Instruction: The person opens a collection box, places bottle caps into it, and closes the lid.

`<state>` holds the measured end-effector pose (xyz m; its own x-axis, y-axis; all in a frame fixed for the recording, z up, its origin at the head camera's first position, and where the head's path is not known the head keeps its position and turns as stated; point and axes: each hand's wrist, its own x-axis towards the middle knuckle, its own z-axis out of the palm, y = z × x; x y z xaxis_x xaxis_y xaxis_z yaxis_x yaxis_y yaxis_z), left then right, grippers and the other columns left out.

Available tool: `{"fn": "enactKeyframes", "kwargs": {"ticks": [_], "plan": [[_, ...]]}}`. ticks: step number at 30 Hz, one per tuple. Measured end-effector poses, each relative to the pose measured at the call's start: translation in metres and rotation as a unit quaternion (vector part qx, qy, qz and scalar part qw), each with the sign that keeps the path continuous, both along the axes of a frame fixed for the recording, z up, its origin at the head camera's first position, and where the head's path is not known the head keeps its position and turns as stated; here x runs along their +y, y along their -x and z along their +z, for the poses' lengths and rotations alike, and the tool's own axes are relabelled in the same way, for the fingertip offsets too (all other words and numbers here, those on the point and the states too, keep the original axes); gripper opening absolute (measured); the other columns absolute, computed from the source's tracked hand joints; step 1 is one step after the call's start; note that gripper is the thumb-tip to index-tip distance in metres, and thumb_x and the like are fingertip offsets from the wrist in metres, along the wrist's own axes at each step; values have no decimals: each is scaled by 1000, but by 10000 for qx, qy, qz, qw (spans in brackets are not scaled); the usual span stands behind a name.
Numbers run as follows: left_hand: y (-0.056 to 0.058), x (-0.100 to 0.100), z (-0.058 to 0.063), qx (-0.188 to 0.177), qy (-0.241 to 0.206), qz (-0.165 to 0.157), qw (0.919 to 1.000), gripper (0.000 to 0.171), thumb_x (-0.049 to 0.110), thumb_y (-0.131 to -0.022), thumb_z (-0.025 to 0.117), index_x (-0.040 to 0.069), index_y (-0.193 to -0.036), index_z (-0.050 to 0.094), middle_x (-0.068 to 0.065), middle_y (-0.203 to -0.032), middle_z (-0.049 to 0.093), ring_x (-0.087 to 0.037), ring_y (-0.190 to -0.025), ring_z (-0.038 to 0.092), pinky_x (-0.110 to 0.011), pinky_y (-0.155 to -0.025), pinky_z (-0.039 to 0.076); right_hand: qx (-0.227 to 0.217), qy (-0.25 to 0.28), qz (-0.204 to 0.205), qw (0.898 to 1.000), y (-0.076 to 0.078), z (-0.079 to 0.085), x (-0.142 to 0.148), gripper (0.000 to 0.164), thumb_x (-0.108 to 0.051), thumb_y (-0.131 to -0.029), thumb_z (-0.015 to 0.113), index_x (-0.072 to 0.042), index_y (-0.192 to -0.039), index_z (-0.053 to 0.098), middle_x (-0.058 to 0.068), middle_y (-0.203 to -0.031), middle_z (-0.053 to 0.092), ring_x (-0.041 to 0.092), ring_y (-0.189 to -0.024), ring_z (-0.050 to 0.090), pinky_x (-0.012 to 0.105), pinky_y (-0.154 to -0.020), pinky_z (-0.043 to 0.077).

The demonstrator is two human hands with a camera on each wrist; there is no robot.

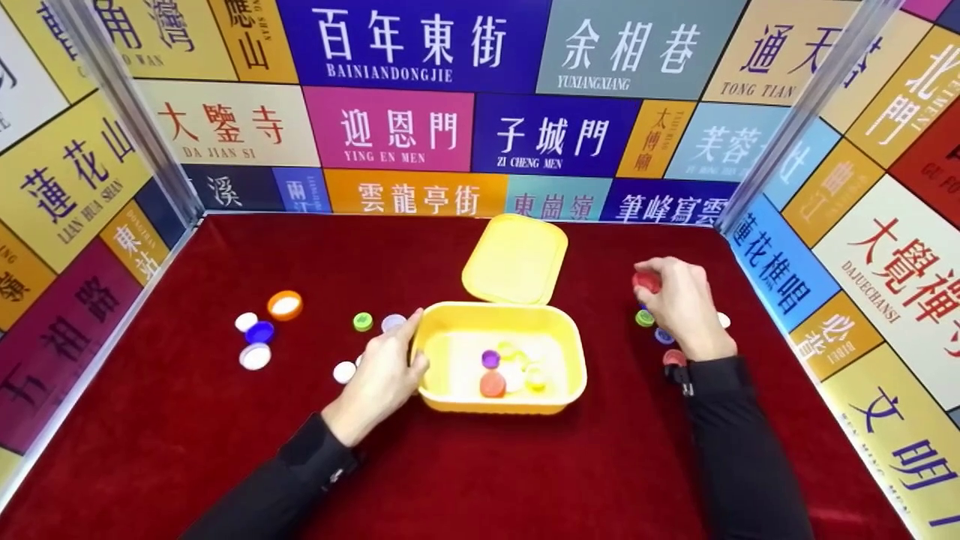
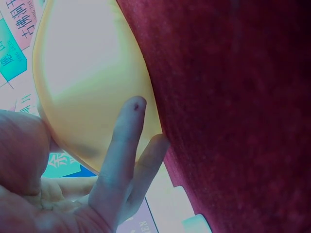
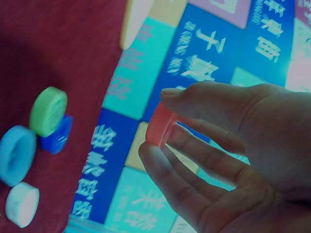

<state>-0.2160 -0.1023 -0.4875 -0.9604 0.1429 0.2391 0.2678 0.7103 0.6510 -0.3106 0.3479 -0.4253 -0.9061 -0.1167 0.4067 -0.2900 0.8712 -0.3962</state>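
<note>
A yellow plastic box (image 1: 499,409) stands on the red cloth, with several bottle caps inside, among them a red cap (image 1: 493,384) and a purple cap (image 1: 490,359). My left hand (image 1: 386,379) holds the box by its left side; in the left wrist view its fingers lie along the outer wall (image 2: 92,116). Off to the right, my right hand (image 1: 681,304) pinches a red bottle cap (image 3: 160,125) between thumb and fingertips, raised above the cloth. Below it lie a green cap (image 3: 48,111), a dark blue cap (image 3: 58,136), a light blue cap (image 3: 18,155) and a white cap (image 3: 23,205).
A yellow lid (image 1: 516,259) lies behind the box. On the left are an orange-rimmed cap (image 1: 285,305), a blue cap (image 1: 260,332) and white caps. A green cap (image 1: 363,322) sits near my left hand. Sign-covered walls (image 1: 397,127) enclose the back and sides.
</note>
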Motion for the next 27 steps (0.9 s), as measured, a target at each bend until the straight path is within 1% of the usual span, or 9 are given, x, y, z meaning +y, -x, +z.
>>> {"fn": "enactKeyframes", "kwargs": {"ticks": [4,8,12,16,19,22,24,27], "plan": [[-1,0,-1,38,-17,-5,10000,71,2,-104,72,-3,-172,52,-26,-159,72,-31,-93,72,-35,-82,63,86,-28,258,9996,-8,8,-17,36,0,-98,85,4,-133,84,29,-123,84,48,-109,77,61,-93,63],[-1,0,0,82,-9,-9,10000,71,2,-104,72,-4,-171,53,-26,-159,72,-31,-90,71,-35,-82,63,3,95,579,9983,-17,14,-35,35,0,-99,85,2,-134,84,24,-120,85,41,-103,80,57,-92,67],[-1,0,0,123,-23,-15,9999,70,3,-103,72,-4,-171,54,-26,-159,72,-31,-93,72,-37,-83,64,-199,219,924,9953,-25,17,-54,36,1,-99,86,2,-135,84,21,-119,85,38,-103,84,58,-95,71],[-1,-1,-1,141,-37,-11,9999,70,2,-103,73,-4,-171,54,-26,-160,71,-33,-102,75,-38,-87,65,-326,262,1301,9906,-33,15,-75,34,0,-99,87,2,-133,85,20,-120,85,36,-104,85,55,-95,72],[-1,-1,-1,146,-24,-17,9999,70,3,-104,73,-4,-171,54,-25,-160,71,-32,-108,76,-38,-89,66,-302,107,1678,9853,-40,10,-90,30,0,-99,87,1,-129,86,19,-119,85,35,-103,83,54,-94,72],[-1,-1,-2,199,-4,-36,9998,70,2,-103,72,-5,-170,54,-26,-161,71,-33,-109,76,-39,-89,65,-270,-224,2066,9778,-46,4,-102,28,-1,-98,89,-1,-125,88,17,-115,86,33,-101,80,52,-93,71],[-1,-1,-2,231,11,-46,9997,70,3,-103,72,-5,-170,54,-26,-161,71,-32,-109,76,-38,-89,65,-352,-438,2295,9717,-50,0,-109,28,-1,-96,91,-1,-123,88,15,-111,86,32,-99,79,51,-93,70],[-1,-1,-2,235,1,-42,9997,70,3,-103,72,-5,-170,54,-26,-161,71,-33,-103,75,-38,-87,65,-610,-654,2614,9611,-55,-7,-118,26,-4,-96,93,0,-121,87,13,-109,86,31,-99,79,50,-93,70]]}}
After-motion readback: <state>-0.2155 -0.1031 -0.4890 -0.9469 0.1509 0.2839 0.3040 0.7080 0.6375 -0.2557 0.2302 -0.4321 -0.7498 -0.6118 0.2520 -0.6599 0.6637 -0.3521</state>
